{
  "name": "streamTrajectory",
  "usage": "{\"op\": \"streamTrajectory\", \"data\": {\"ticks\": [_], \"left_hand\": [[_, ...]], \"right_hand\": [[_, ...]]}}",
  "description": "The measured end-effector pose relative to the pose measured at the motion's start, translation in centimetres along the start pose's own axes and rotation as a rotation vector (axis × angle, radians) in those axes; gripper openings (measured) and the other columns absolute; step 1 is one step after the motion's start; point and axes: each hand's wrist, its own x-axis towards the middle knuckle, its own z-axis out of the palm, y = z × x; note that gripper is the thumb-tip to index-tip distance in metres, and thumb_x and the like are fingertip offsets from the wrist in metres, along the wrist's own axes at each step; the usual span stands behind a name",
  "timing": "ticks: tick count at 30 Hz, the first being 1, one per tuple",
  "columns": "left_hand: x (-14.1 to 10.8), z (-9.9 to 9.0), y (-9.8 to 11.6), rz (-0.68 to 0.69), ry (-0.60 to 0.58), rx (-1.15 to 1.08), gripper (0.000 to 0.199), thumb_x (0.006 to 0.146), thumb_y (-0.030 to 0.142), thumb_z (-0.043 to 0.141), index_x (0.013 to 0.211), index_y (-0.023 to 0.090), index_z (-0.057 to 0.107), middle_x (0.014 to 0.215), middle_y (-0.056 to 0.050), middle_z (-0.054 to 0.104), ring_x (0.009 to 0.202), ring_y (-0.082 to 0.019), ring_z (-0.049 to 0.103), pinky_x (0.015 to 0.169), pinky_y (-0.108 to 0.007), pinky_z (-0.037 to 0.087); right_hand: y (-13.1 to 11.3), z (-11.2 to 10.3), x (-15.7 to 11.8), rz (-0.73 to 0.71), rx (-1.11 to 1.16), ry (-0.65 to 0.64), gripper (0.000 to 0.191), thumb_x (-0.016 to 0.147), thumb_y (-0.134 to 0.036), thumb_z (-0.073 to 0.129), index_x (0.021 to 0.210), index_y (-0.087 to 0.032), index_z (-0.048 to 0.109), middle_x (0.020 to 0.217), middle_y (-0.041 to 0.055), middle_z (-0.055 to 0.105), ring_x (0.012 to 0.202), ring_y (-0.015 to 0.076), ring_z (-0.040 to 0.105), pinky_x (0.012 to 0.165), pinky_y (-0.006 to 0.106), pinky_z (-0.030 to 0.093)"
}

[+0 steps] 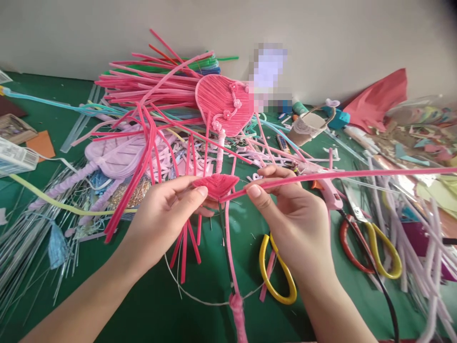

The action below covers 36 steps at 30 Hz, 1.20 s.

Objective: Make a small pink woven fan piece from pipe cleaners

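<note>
My left hand (pixel 178 200) is closed on a small dark-pink fan-shaped piece (pixel 216 185) made of pipe cleaners laid side by side. Between thumb and fingers of my right hand (pixel 289 205) runs a long dark-pink pipe cleaner (pixel 342 174), stretching from the piece's lower tip out past the right edge. Below the piece hangs a thin dark stem with a pale-pink pipe cleaner beside it, both reaching a pink wrapped handle (pixel 237 314). A thin wire ring (pixel 200 300) curves around the stem. Yellow-handled scissors (pixel 277 271) lie partly behind my right hand.
A finished-looking pink fan (pixel 224 102) with small flowers stands behind, by a bundle of pink pipe cleaners (pixel 143 88). A lilac fan (pixel 116 155) and silvery wires (pixel 39 243) lie left. Right are a pink glue gun (pixel 326 186), red-and-yellow scissors (pixel 383 250) and lilac pipe cleaners (pixel 432 267).
</note>
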Motion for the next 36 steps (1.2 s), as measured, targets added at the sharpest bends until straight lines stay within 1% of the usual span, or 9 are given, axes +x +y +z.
{"op": "streamTrajectory", "data": {"ticks": [3,8,11,16,22,28,30,33,36], "left_hand": [[0.0,0.0,0.0,0.010,-0.021,-0.004,0.022,0.092,0.033,0.068,0.108,0.025,0.079,0.094,-0.001,0.081,0.085,-0.018,0.076,0.077,-0.023,0.061],[0.0,0.3,0.2,0.018,0.019,-0.007,0.021,0.090,0.033,0.070,0.106,0.023,0.080,0.092,-0.002,0.081,0.083,-0.019,0.075,0.074,-0.023,0.061],[-0.1,0.3,0.2,0.019,0.008,0.002,0.022,0.090,0.033,0.070,0.106,0.022,0.079,0.094,-0.003,0.081,0.085,-0.020,0.075,0.075,-0.024,0.062],[0.0,0.3,0.2,0.026,0.020,0.038,0.023,0.091,0.034,0.067,0.106,0.021,0.078,0.095,-0.004,0.081,0.085,-0.020,0.075,0.075,-0.026,0.062],[-0.2,0.3,0.9,0.041,0.028,0.119,0.025,0.081,0.038,0.076,0.100,0.022,0.077,0.088,-0.003,0.081,0.076,-0.019,0.075,0.071,-0.023,0.062],[-0.4,0.4,1.4,0.025,0.067,0.174,0.021,0.079,0.036,0.077,0.097,0.024,0.077,0.081,-0.001,0.080,0.073,-0.018,0.076,0.068,-0.023,0.062],[-0.3,0.4,1.4,0.037,0.053,0.175,0.022,0.077,0.034,0.079,0.098,0.025,0.077,0.081,0.000,0.081,0.074,-0.019,0.076,0.069,-0.023,0.062],[0.0,0.4,1.3,0.062,0.009,0.197,0.025,0.075,0.031,0.082,0.099,0.025,0.077,0.086,0.000,0.082,0.079,-0.020,0.077,0.072,-0.023,0.063],[0.3,0.3,1.3,0.078,0.001,0.224,0.024,0.076,0.031,0.082,0.099,0.026,0.077,0.089,0.000,0.082,0.080,-0.020,0.078,0.072,-0.024,0.063]], "right_hand": [[-0.1,0.0,0.1,0.001,-0.004,0.005,0.015,0.082,-0.039,0.076,0.079,-0.025,0.076,0.111,0.0043,0.065,0.113,0.0242,0.059,0.097,0.039,0.045],[-0.2,0.0,0.2,0.019,-0.009,0.027,0.015,0.081,-0.041,0.077,0.080,-0.026,0.077,0.108,0.0032,0.068,0.111,0.0233,0.060,0.095,0.039,0.046],[-0.2,0.0,0.2,0.022,-0.028,0.035,0.015,0.080,-0.042,0.077,0.078,-0.027,0.077,0.106,0.0023,0.069,0.112,0.0234,0.060,0.097,0.039,0.045],[-0.2,0.1,0.3,0.003,-0.095,0.059,0.016,0.080,-0.042,0.077,0.076,-0.026,0.077,0.107,0.0030,0.069,0.109,0.0242,0.062,0.093,0.040,0.046],[-0.6,0.2,0.3,-0.033,-0.105,0.061,0.014,0.079,-0.039,0.077,0.077,-0.025,0.076,0.105,0.0032,0.068,0.107,0.0238,0.062,0.093,0.041,0.047],[-0.6,0.2,0.5,-0.065,-0.041,0.051,0.009,0.079,-0.034,0.079,0.078,-0.025,0.075,0.102,0.0021,0.066,0.104,0.0203,0.063,0.091,0.036,0.048],[-0.6,0.2,0.6,-0.074,-0.044,0.056,0.009,0.079,-0.033,0.079,0.078,-0.025,0.076,0.102,0.0023,0.066,0.105,0.0200,0.062,0.091,0.036,0.048],[-0.7,0.2,0.6,-0.074,-0.058,0.064,0.009,0.079,-0.033,0.079,0.078,-0.024,0.076,0.101,0.0028,0.067,0.104,0.0197,0.063,0.090,0.035,0.048],[-0.8,0.2,0.6,-0.070,-0.060,0.061,0.009,0.079,-0.032,0.079,0.078,-0.023,0.077,0.101,0.0030,0.067,0.104,0.0195,0.063,0.089,0.035,0.048]]}}
